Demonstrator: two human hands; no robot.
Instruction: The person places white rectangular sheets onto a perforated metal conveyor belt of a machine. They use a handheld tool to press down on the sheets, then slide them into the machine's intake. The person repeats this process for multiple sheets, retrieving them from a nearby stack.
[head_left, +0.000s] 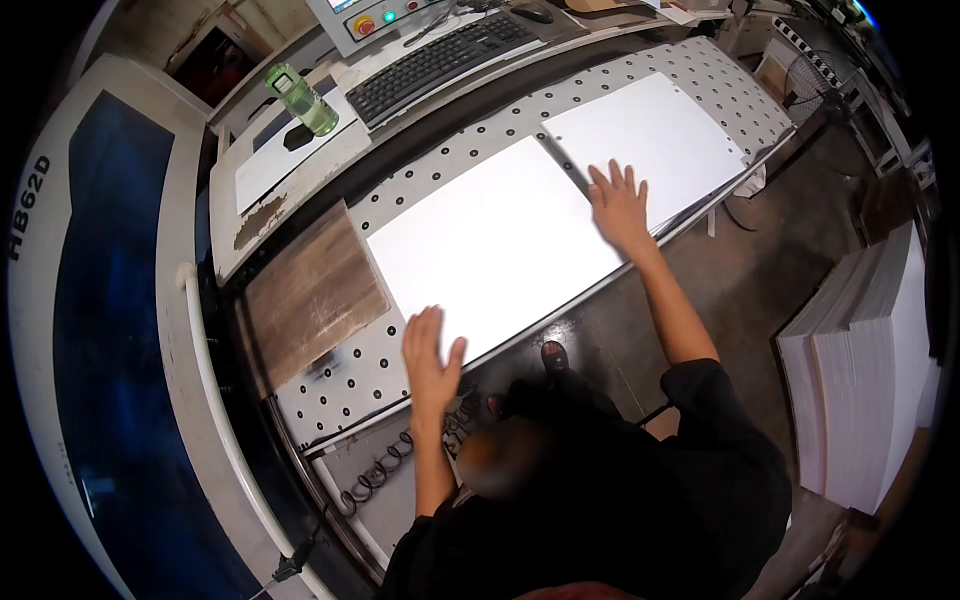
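A large white sheet (495, 240) lies flat on the perforated machine table (440, 158) in front of me; I cannot tell if it is one sheet or a stack. My left hand (430, 365) is at its near left corner, fingers stretched out and thumb apart. At the right end of the same sheet, my right hand (620, 210) rests with spread fingers, beside the narrow gap to a second white sheet or stack (650, 130). Neither hand grips anything.
A worn brown board (310, 300) lies at the table's left end. Beyond the table are a black keyboard (440, 70), a green bottle (302, 100) and a control panel (375, 20). A tall stack of white sheets (850, 370) stands at right. Coiled hose (375, 475) hangs below.
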